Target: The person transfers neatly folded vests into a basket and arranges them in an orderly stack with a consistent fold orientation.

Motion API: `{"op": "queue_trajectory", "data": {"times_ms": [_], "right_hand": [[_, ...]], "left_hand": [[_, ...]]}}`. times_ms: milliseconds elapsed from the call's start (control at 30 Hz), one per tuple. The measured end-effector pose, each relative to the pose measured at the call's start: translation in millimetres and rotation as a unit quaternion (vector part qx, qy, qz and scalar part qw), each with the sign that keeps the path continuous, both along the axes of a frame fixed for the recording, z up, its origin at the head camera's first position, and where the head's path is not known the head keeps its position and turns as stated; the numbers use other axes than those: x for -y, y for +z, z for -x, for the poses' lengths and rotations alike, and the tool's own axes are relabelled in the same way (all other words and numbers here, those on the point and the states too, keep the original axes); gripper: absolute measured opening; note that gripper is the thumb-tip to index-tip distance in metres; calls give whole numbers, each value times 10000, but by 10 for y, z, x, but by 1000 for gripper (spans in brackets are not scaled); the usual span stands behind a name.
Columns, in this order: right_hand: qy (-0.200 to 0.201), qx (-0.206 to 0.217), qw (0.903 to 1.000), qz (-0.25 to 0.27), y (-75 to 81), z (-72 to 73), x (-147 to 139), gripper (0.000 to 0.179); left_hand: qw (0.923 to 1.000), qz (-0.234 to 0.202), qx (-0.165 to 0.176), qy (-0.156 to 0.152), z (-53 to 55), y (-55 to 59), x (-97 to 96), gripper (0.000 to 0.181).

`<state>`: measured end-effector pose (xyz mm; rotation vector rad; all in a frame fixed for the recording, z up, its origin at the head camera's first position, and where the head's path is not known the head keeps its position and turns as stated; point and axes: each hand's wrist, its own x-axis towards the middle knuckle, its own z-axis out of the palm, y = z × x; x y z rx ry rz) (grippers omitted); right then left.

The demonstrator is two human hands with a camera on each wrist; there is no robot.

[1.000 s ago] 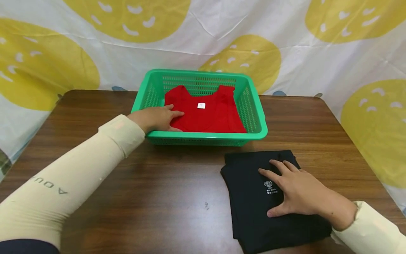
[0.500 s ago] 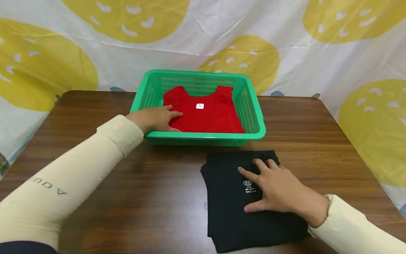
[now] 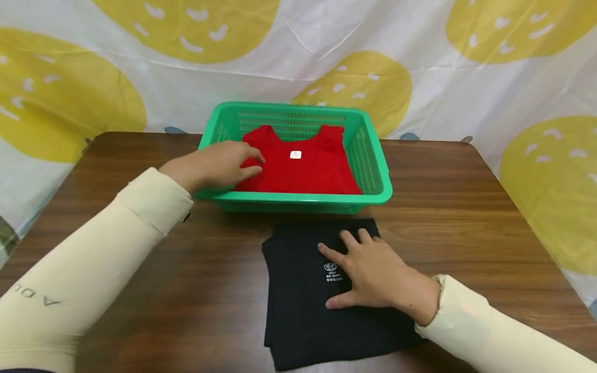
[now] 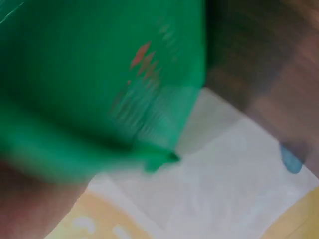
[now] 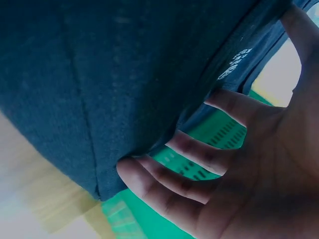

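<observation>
A folded black garment [image 3: 298,311] with a small white print lies on the table in front of the basket. My right hand [image 3: 373,272] rests on it with fingers spread; in the right wrist view the fingertips [image 5: 130,172] press against the dark cloth. Over the left end of the green plastic basket [image 3: 303,197] is my left hand [image 3: 216,165], its fingers loosely bent above the rim and holding nothing visible. Inside the basket lies a red garment [image 3: 303,173] with a white neck label. The left wrist view is blurred and shows mainly the basket's wall [image 4: 75,64].
The brown wooden table [image 3: 196,300] carries the basket near its back edge. Behind it hangs a white cloth [image 3: 261,77] with yellow round prints.
My right hand has slid the black garment leftward across the table, to below the basket. The left hand has lifted and drawn back left from the red garment; the basket has stayed in place.
</observation>
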<state>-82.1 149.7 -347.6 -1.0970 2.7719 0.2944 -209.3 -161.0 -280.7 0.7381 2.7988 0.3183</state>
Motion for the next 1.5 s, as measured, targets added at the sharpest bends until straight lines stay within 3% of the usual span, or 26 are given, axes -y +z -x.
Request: {"op": "queue_trajectory", "data": {"times_ms": [100, 167, 267, 367, 433, 500, 633, 800, 967, 1167, 1267, 1500], "right_hand": [[1, 65, 10000, -62, 12, -1, 76, 95], [31, 76, 9999, -119, 18, -6, 128, 92], [97, 53, 9997, -220, 25, -12, 214, 90], [145, 59, 9992, -380, 36, -11, 310, 89], [168, 72, 9986, -488, 49, -11, 374, 90], [196, 27, 9981, -588, 54, -11, 431, 90], [298, -65, 9973, -671, 64, -19, 528, 91], [356, -165, 9968, -698, 70, -29, 626, 91], [313, -126, 9966, -751, 75, -32, 695, 91], [196, 236, 9978, -596, 109, 0, 735, 86], [84, 484, 9976, -487, 127, 12, 699, 82], [348, 1005, 9936, 389, 153, 76, 473, 67]], "left_hand": [[9990, -289, -350, 45, -157, 179, 20, 34], [9955, -539, -777, -98, -287, 247, 22, 28], [9798, -958, -1608, -698, -500, 267, -1, 17], [9621, -1217, -2045, -1332, -713, 222, -41, 12], [9627, -1221, -1890, -1502, -831, 174, -69, 12], [9702, -1085, -1588, -1474, -914, 107, -91, 13], [9819, -799, -1127, -1293, -984, -50, -81, 15], [9838, -596, -1126, -1265, -1028, -189, -46, 18], [9901, -64, -870, -1096, -1107, -311, -34, 26], [9913, 198, -977, -857, -1141, -452, -4, 34], [9936, 284, -859, -675, -1140, -499, -7, 41], [9974, 347, -554, -287, -1131, -539, -2, 47]]}}
